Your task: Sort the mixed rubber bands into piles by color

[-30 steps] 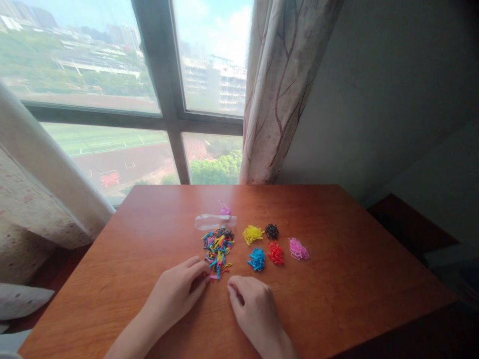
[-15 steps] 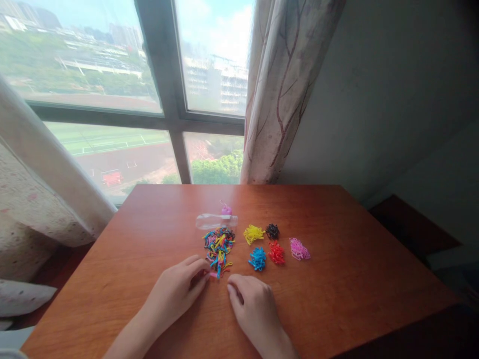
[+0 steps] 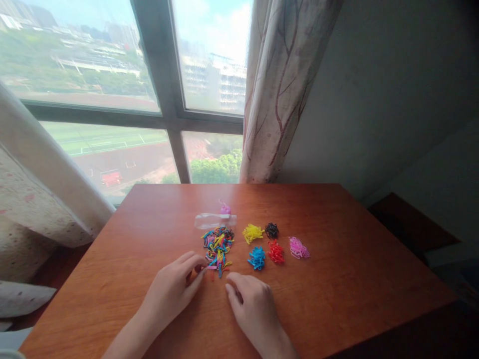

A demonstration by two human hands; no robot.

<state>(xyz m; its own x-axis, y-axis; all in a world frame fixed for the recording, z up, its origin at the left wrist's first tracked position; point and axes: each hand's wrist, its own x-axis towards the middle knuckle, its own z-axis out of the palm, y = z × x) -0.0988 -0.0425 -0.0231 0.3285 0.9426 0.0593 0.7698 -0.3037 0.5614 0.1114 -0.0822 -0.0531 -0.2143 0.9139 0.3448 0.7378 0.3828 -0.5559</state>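
Observation:
Small rubber bands in mixed colours lie in a loose pile [image 3: 219, 242] on the wooden table. At its near left edge, my left hand [image 3: 177, 279] pinches a pink rubber band [image 3: 211, 268] between thumb and index finger. My right hand [image 3: 254, 304] rests on the table just right of the pile's near end, fingers curled in and nothing visible in them. To the right lie single-colour heaps: yellow bands [image 3: 253, 233], black bands [image 3: 271, 230], blue bands [image 3: 256, 258], red bands [image 3: 276, 252] and pink bands [image 3: 298, 247].
Behind the mixed pile lies a clear plastic bag [image 3: 215, 221], with a small purple item [image 3: 225, 208] just beyond it. The table [image 3: 355, 269] reaches back to a window [image 3: 209, 80]. Curtains [image 3: 288, 85] hang at both sides.
My left hand has shifted slightly away from me, and the pink band at its fingertips has moved with it. Bands at the pile's near end lie differently. My right hand has hardly moved.

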